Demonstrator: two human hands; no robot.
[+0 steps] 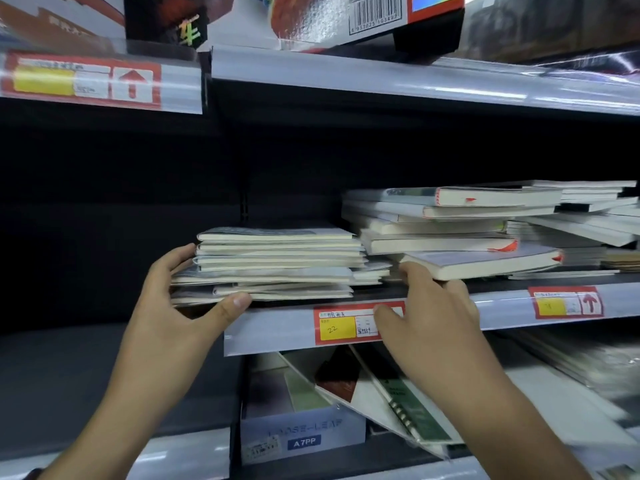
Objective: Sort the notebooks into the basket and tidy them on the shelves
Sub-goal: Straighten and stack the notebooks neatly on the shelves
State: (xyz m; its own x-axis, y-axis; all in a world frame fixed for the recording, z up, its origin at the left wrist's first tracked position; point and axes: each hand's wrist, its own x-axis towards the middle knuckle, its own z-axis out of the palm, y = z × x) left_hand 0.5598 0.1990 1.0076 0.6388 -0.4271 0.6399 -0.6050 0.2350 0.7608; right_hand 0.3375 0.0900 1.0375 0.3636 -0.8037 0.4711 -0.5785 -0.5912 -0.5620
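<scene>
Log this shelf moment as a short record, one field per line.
place: shop shelf with price tags
left hand: grips the left end of the notebook stack, thumb under its front edge
right hand: fingers reach onto the shelf beside that stack, thumb over the price tag; what it touches is unclear
right pile: thicker books, stacked unevenly
below: box marked A7PP, spiral notebook leaning against it
basket: not in view

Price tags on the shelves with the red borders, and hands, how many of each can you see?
Red-bordered price tags: 3, at
Hands: 2, left hand, right hand
Total: 5
</scene>
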